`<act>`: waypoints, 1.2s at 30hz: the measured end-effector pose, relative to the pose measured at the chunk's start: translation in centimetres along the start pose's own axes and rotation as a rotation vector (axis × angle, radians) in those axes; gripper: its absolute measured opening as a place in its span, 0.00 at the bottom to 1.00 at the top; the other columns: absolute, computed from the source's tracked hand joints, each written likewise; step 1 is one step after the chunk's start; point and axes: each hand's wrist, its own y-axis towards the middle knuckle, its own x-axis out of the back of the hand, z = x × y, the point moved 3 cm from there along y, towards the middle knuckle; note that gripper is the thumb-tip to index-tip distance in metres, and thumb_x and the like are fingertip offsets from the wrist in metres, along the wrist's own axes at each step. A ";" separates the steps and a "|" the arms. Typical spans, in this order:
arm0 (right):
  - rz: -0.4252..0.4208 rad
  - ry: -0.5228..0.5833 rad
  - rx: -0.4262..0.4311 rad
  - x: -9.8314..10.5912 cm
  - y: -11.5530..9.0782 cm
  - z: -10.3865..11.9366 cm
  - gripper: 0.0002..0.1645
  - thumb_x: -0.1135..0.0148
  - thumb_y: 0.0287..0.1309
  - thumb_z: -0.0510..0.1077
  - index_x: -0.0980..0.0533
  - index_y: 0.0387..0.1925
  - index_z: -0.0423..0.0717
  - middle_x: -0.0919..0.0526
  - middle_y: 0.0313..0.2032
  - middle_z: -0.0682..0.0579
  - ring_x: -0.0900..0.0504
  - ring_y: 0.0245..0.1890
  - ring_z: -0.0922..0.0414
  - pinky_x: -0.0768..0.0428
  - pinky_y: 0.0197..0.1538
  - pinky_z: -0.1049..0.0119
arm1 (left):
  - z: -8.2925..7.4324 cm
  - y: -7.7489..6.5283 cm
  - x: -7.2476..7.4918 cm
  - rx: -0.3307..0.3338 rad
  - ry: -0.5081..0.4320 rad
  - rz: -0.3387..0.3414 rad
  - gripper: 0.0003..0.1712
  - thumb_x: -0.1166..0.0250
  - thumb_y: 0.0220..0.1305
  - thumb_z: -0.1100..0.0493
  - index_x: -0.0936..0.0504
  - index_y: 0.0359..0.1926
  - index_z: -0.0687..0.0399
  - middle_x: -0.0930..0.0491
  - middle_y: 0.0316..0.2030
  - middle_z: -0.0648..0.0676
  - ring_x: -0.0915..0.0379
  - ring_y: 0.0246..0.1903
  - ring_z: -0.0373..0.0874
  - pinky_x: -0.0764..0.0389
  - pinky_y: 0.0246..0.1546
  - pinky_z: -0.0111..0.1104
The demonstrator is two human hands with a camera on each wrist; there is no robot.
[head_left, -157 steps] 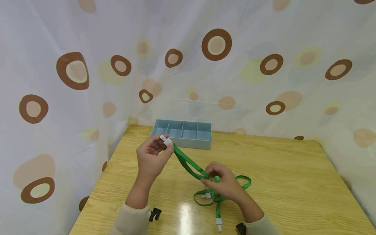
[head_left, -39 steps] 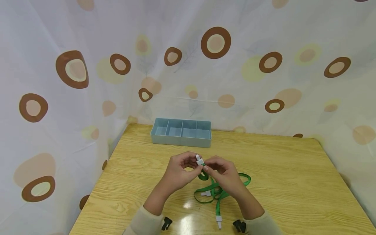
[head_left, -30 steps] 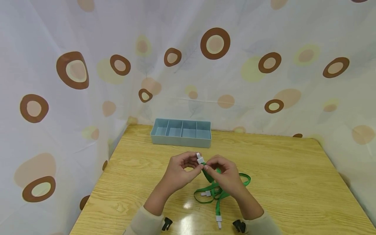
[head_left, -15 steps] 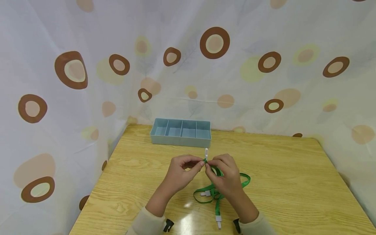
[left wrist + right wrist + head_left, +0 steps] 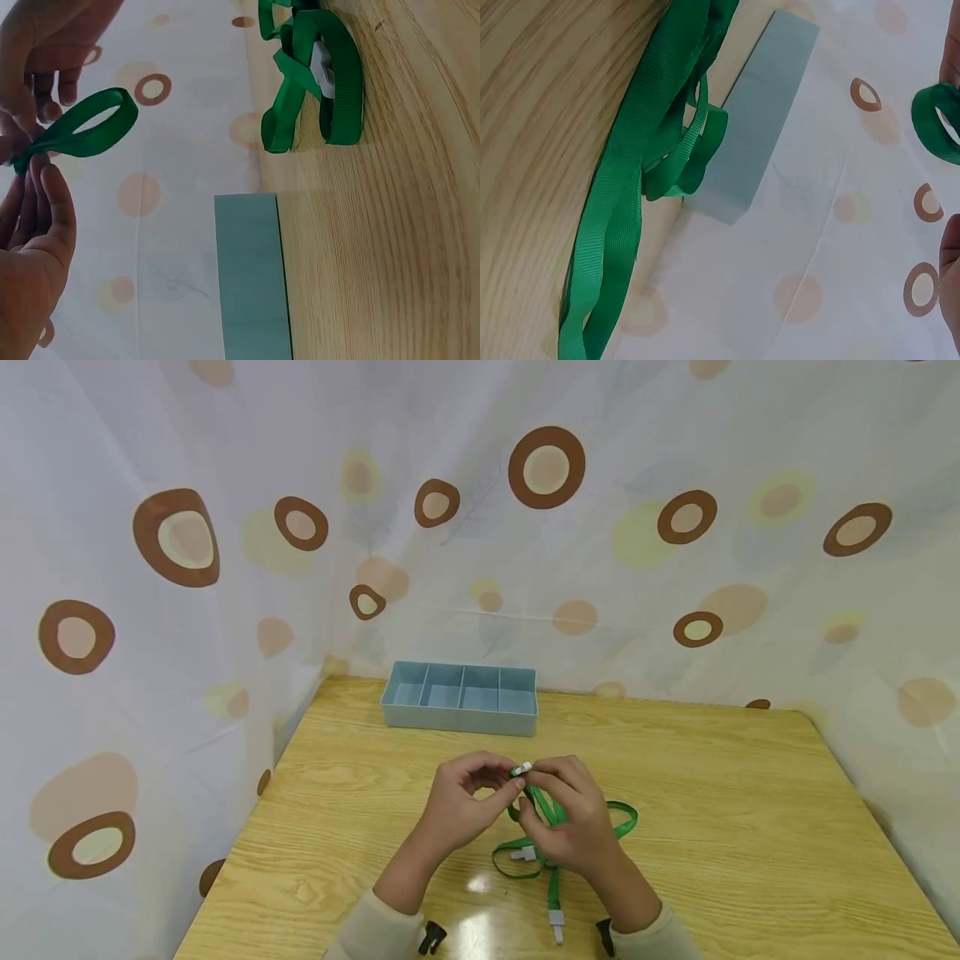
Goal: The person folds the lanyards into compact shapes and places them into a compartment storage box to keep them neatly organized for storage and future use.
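Observation:
In the head view, my left hand (image 5: 468,797) pinches a green lanyard at its white clip (image 5: 522,768), thumb and fingertips close together. My right hand (image 5: 573,814) meets it from the right, index finger at the clip's end and thumb lower, beside the hanging strap. The left wrist view shows fingers of both hands around the gathered base of a green lanyard loop (image 5: 112,139). On the table below lie more green lanyards (image 5: 551,852), partly hidden by my right hand. Two white clips stick out of them, one leftward (image 5: 523,853) and one toward me (image 5: 556,925).
A light blue box (image 5: 461,718) with several compartments stands at the table's back left. The wooden table (image 5: 712,827) ends at a patterned cloth (image 5: 637,568) behind and at both sides. Black buckles (image 5: 431,937) hang at my beige sleeves.
My hands came together from apart, bringing the held lanyard to the middle. Its clip has turned from upright to lying sideways between my fingertips. My right thumb has dropped away from the clip.

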 end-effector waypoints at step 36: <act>0.205 0.472 -0.525 -1.7 -1.8 0.9 0.20 0.32 0.55 0.30 0.21 0.50 0.44 0.15 0.40 0.48 0.16 0.42 0.55 0.20 0.56 0.65 | 0.1 1.1 2.6 0.179 -0.066 -0.323 0.07 0.38 0.69 0.63 0.20 0.42 0.64 0.19 0.39 0.62 0.20 0.36 0.42 0.15 0.42 0.34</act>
